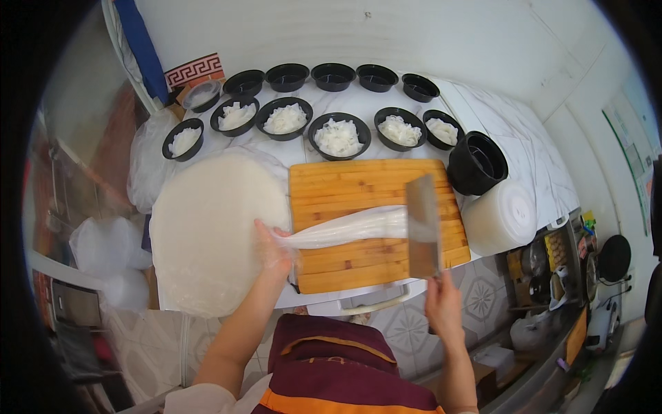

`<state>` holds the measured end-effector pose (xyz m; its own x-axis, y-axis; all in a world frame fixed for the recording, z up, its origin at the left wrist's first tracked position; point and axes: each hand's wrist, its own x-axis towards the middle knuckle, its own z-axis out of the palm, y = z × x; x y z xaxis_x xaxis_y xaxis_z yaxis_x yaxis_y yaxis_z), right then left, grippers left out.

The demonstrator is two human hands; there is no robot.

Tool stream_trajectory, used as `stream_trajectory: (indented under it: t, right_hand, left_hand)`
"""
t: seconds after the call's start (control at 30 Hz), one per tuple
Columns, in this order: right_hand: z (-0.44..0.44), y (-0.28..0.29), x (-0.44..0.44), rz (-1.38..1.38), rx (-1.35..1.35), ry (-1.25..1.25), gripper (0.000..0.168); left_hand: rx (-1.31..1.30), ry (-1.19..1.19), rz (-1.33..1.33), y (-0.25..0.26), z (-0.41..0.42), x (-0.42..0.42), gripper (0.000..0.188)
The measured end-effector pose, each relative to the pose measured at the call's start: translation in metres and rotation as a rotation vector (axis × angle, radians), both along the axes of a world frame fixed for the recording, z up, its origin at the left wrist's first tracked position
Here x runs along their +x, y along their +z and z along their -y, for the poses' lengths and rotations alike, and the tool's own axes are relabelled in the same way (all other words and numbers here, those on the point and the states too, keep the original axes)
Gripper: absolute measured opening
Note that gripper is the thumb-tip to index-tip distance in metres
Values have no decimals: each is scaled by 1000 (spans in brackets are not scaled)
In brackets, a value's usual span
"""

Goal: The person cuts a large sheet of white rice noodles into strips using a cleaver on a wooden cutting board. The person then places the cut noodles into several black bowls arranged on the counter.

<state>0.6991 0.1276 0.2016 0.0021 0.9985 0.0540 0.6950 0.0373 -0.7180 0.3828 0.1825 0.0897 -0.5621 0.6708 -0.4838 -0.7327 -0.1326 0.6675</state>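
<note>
My right hand [444, 305] grips the handle of a broad metal cleaver [424, 227], its blade across the right end of a folded white rice noodle sheet [357, 227]. That sheet lies lengthwise on a bamboo cutting board [362, 274]. My left hand [276, 248], slightly blurred, is at the sheet's narrow left end, by the board's left edge; its fingers seem to pinch it. To the left lies a large round stack of pale sheets [217, 233]. Behind the board, black plastic bowls [339, 136] hold cut white noodles.
Several bowls without noodles [333, 77] line the back near the wall. A stack of black bowls [478, 163] and a stack of clear round lids [499, 217] stand right of the board. A lidded bowl [202, 95] and plastic bags [152, 160] are at the left.
</note>
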Motion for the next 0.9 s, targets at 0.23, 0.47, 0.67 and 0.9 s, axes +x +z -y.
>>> stream_trajectory:
  t: [0.23, 0.47, 0.67, 0.9]
  right_hand:
    - [-39, -19, -102, 229, 77, 213, 11]
    - [-10, -41, -94, 211, 4, 156, 12]
    - [38, -31, -26, -103, -131, -128, 14]
    - [43, -8, 41, -234, -237, -373, 17]
  left_hand:
    - [59, -43, 60, -5, -11, 1, 46]
    - [89, -288, -781, 63, -24, 40, 40]
    - [559, -822, -1669, 153, -82, 120, 39]
    - [304, -1616, -2154, 119, -168, 236, 44]
